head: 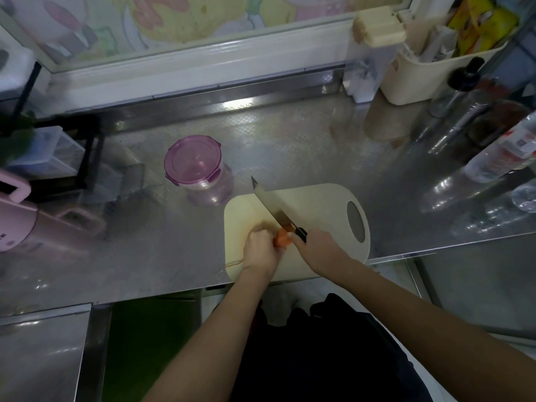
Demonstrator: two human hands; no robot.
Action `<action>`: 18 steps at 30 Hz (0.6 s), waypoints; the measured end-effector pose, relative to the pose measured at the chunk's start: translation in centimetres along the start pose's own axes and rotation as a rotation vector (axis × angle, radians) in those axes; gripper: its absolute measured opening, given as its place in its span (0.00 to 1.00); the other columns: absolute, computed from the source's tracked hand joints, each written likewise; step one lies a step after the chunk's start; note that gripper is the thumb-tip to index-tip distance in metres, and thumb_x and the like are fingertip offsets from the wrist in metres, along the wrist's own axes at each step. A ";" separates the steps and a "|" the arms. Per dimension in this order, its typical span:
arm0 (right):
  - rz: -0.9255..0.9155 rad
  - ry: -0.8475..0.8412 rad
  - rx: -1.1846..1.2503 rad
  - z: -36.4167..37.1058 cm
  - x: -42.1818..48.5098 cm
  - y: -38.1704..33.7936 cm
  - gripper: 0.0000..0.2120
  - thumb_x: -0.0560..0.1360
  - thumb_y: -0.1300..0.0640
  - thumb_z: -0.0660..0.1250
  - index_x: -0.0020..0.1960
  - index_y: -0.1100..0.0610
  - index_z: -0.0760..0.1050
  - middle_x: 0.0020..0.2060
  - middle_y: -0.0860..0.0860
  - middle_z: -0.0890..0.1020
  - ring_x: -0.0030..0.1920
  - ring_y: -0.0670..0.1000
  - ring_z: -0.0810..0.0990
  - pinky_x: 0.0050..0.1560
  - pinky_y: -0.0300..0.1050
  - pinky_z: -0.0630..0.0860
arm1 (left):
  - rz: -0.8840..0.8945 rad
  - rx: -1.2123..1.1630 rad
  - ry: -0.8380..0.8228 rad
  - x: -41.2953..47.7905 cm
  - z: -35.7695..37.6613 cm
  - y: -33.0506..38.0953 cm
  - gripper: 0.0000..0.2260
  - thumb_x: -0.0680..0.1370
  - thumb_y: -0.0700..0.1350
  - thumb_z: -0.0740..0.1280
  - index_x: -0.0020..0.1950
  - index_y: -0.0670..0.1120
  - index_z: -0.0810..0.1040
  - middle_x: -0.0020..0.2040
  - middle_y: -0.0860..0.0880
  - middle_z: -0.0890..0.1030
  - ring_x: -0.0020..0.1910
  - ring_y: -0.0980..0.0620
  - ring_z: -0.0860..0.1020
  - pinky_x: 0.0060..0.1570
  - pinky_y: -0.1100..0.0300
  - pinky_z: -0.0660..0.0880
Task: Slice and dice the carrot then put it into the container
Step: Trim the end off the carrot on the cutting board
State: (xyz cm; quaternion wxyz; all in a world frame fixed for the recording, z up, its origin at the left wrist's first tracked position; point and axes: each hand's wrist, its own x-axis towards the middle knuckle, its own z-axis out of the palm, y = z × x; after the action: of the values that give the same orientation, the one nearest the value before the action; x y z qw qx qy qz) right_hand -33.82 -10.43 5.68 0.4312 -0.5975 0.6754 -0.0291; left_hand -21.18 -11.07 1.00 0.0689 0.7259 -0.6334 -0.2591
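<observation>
Head view: carrot lower centre on board, left hand fingers curled round it, right hand wrapped on knife handle. Carrot likely stiff, rolls; hold well behind blade. Container centre-left, lid on.

Orange carrot, cream cutting board, purple-lidded clear container

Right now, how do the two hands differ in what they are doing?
The left hand grips the carrot; the right hand grips the knife by its handle. The left hand lies left of the carrot, the right hand right of it. Both work over the cutting board.
</observation>
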 end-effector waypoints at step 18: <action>0.016 -0.066 -0.075 0.5 -1.5 2.3 0.27 0.82 0.44 0.43 0.48 0.65 0.70 0.31 0.52 0.67 0.34 0.53 0.69 0.45 0.45 0.70 | -0.049 -0.016 -0.106 0.6 -1.0 0.3 0.09 0.70 0.44 0.72 0.48 0.43 0.84 0.46 0.42 0.81 0.47 0.45 0.78 0.48 0.56 0.75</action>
State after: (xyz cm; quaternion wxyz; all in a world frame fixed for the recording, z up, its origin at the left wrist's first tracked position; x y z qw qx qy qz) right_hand -35.41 -8.32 4.92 0.4309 -0.6083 0.6663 0.0194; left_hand -20.96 -11.90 1.83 0.0344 0.7259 -0.6161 -0.3038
